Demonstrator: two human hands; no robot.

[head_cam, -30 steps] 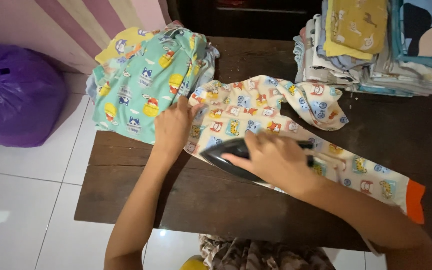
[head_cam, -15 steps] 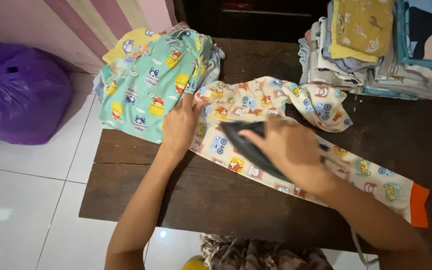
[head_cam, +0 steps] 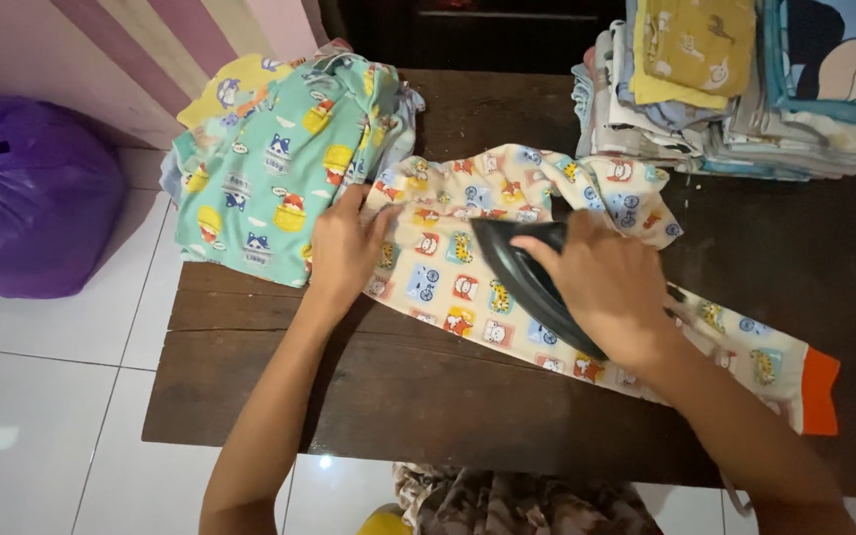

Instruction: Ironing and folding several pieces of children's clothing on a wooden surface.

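Iron (head_cam: 527, 277) in right hand (head_cam: 611, 287) — left hand (head_cam: 341, 248) flat on patterned trousers (head_cam: 458, 282).

Right hand (head_cam: 608, 287) covers the handle and rear of the black iron (head_cam: 527, 272); the fingers are wrapped out of sight. The iron and hand hide the middle of the cream cartoon-print trouser leg (head_cam: 468, 287). Stack of folded clothes (head_cam: 735, 89) is cut by the top and right edges. Purple plastic bag (head_cam: 32, 198) is cut at the left edge. Both forearms run off the bottom edge.
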